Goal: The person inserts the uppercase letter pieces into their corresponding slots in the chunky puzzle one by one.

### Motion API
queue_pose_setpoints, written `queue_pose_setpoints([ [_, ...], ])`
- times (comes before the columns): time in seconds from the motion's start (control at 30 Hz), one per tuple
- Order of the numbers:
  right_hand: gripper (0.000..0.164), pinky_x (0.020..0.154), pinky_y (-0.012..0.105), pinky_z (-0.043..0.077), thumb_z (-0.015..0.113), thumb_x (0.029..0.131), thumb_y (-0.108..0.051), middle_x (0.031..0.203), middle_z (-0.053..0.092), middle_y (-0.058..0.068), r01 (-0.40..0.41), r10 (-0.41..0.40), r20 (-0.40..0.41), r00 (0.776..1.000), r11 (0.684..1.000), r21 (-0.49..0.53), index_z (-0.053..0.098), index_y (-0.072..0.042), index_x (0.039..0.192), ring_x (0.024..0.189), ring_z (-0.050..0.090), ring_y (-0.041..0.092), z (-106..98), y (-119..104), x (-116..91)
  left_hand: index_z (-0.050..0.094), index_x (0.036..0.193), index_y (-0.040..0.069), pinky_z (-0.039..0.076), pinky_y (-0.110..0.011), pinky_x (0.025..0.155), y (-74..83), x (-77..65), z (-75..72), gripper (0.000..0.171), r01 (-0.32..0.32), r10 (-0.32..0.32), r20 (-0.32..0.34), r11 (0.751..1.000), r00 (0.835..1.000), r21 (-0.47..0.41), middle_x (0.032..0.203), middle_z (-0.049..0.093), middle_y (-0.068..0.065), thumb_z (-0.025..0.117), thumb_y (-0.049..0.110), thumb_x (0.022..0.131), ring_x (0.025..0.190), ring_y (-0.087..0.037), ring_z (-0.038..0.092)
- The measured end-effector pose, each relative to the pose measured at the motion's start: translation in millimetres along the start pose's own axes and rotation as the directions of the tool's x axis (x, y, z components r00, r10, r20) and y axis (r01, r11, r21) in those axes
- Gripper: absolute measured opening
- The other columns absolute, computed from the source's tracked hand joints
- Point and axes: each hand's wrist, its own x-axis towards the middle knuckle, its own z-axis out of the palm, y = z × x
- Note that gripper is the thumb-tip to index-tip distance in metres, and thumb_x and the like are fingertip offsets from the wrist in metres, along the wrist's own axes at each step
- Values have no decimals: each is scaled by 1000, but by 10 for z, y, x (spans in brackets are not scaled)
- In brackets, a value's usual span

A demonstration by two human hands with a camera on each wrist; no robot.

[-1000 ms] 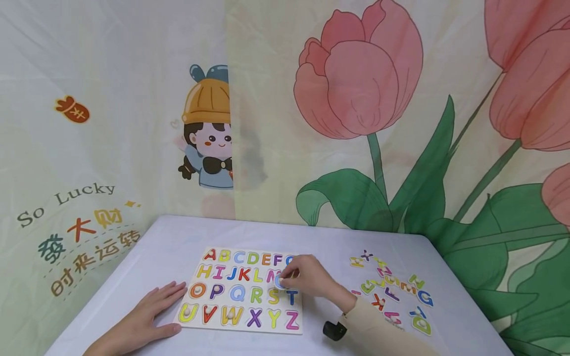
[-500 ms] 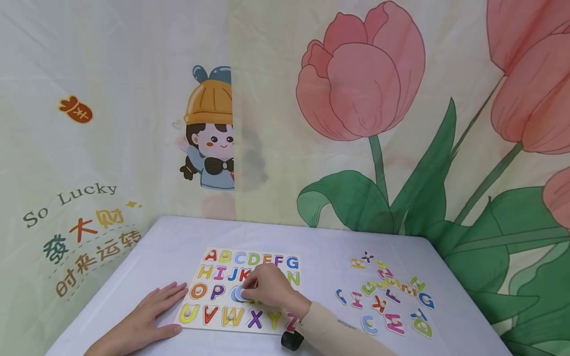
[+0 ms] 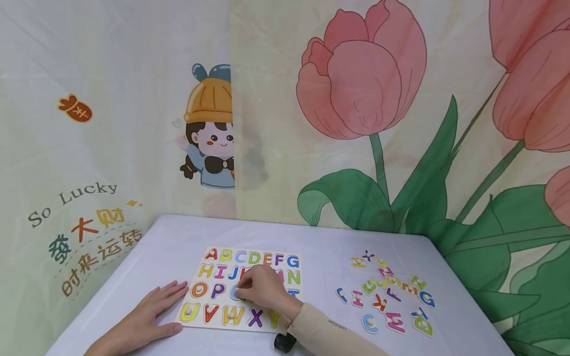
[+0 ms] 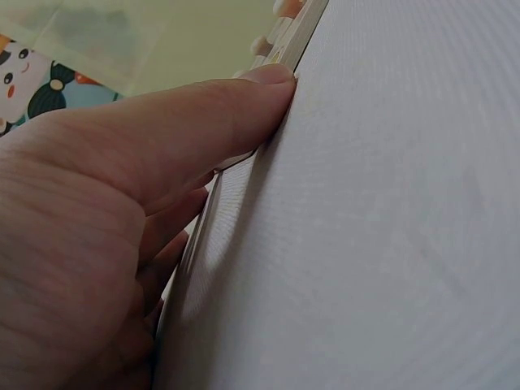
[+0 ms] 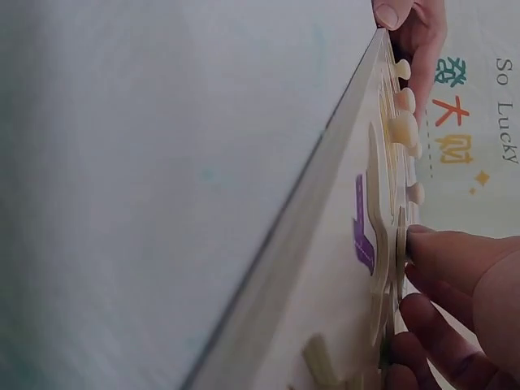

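Your right hand (image 3: 265, 289) holds a letter piece (image 3: 233, 293) at the Q place in the third row of an alphabet board (image 3: 201, 316), thumb and fingertips drawn close together in a pinch, the other fingers bent; whether they have it by a knob or by the rim is hidden. Your left hand (image 3: 152, 310) lies with fingers spread and nearly straight, gripping nothing, touching the board's left edge, the thumb at its near corner. The piece should prove light, stiff and fairly tough, its smooth face perhaps a little slippery; a central knob looks the best place to take hold, the thin rim a poorer one. Mostly covered by your fingers, it shows only a patch of pale blue. The board is flat, cream-coloured and printed with bright letters in four rows, while rounded, pale knobs (image 5: 403, 127) stand up from seated pieces such as the U, V and W. On the white-covered bench (image 3: 327, 252), well apart to the right, loose letters lie scattered, among them a blue C (image 3: 369, 324) and a pink M (image 3: 395, 322).
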Motion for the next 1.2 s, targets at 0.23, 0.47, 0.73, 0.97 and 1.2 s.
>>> queue_pose_setpoints([
  [0.23,9,64,19,46,90,87,-31,75,63,-20,-18,18,4,1000,999,34,82,-27,84,71,54,1,12,16,8,60,151,10,-5,-1,117,1,6,8,79,9,-9,6,1000,1000,-7,153,59,-12,84,49,87,147,26,6],
  [0.47,7,63,19,47,89,88,-30,76,62,-21,-25,25,11,1000,999,34,84,-26,87,71,54,1,16,19,22,60,151,10,-6,0,116,-4,6,21,79,21,-21,8,1000,1000,-8,152,60,-14,84,50,87,146,28,5],
  [0.73,7,64,19,45,89,89,-28,75,62,-21,-1,1,13,1000,1000,12,83,-25,86,70,53,1,0,-4,-2,60,151,9,-6,0,116,9,18,-7,79,17,-17,17,1000,1000,-5,153,60,-13,84,50,87,145,28,5],
  [0.97,10,64,19,44,88,89,-29,73,61,-19,14,-15,27,1000,1000,6,82,-25,83,69,52,1,-20,-30,-10,58,154,15,-9,3,111,5,22,-13,82,105,-103,69,994,992,-39,156,57,-12,82,55,87,139,34,0],
  [1.2,12,63,18,48,85,93,-24,80,65,-18,71,-79,117,990,995,71,85,-19,104,72,56,2,-203,50,-46,61,150,10,-6,1,115,-24,15,16,79,27,-26,17,999,1000,-19,152,60,-15,85,49,86,144,29,4],
])
